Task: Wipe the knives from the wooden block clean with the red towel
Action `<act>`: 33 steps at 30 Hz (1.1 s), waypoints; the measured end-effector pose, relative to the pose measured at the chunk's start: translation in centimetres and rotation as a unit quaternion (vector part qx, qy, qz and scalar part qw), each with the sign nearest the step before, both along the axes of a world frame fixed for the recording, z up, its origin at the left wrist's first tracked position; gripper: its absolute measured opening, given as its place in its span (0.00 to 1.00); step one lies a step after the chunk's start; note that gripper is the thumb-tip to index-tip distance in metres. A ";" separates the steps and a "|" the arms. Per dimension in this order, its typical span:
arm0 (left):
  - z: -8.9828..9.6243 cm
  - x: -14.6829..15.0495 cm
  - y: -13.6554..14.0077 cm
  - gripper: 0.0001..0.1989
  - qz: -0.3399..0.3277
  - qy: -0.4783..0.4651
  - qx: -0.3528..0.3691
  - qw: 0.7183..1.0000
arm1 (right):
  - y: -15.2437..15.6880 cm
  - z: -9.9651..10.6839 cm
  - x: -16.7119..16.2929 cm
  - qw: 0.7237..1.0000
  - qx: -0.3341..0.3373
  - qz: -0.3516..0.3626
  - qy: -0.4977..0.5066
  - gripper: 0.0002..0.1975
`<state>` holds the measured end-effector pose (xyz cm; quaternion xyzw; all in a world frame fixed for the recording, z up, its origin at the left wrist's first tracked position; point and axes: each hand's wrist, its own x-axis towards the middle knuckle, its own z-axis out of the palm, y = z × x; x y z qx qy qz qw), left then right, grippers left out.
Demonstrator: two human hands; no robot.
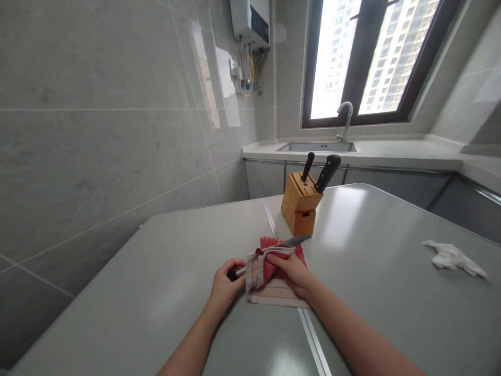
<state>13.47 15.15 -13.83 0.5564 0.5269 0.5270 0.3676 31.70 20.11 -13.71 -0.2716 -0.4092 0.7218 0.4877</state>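
Note:
A kitchen knife (295, 241) points to the right above the table, its blade partly wrapped in a red and white cloth (274, 292). My left hand (227, 284) is closed around the knife's dark handle at the left. With the fingers of my right hand (291, 271) I pinch the folded cloth around the blade; the blade's tip sticks out past the cloth. The middle of the blade is hidden by the fabric. Just beyond the tip stands a wooden knife block (299, 203) with two black-handled knives in its slots.
The grey table (176, 271) has a metal seam running through it. A crumpled white cloth or tissue (454, 258) lies at the right. Behind are a counter with a sink (319, 147), a faucet (346, 120) and a window. A water heater (250, 23) hangs on the tiled wall.

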 end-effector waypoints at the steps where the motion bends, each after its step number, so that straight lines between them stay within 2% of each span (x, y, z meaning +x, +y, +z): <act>1: -0.1 -0.1 0.0 0.10 0.010 -0.014 -0.004 1.000 | 0.0 0.1 0.0 1.000 -0.002 0.000 0.006 0.15; 6: -0.2 -0.4 0.0 0.14 0.049 -0.112 -0.023 0.992 | 0.0 0.3 -0.1 0.999 -0.028 -0.002 0.039 0.16; 10: -0.6 -0.7 0.3 0.20 0.088 -0.210 -0.032 0.973 | 0.0 0.2 -0.1 0.999 -0.024 -0.003 0.047 0.16; 14: -0.8 -0.9 0.6 0.21 0.084 -0.279 -0.038 0.956 | 0.1 0.0 -0.1 0.999 -0.020 -0.008 0.045 0.17; 22: -1.0 -0.9 0.8 0.19 0.069 -0.372 -0.032 0.925 | 0.1 -0.2 0.0 1.000 -0.011 -0.013 0.019 0.17; 33: -1.2 -1.2 0.8 0.14 0.062 -0.416 -0.009 0.907 | 0.2 -0.3 0.1 0.999 -0.027 0.002 0.026 0.17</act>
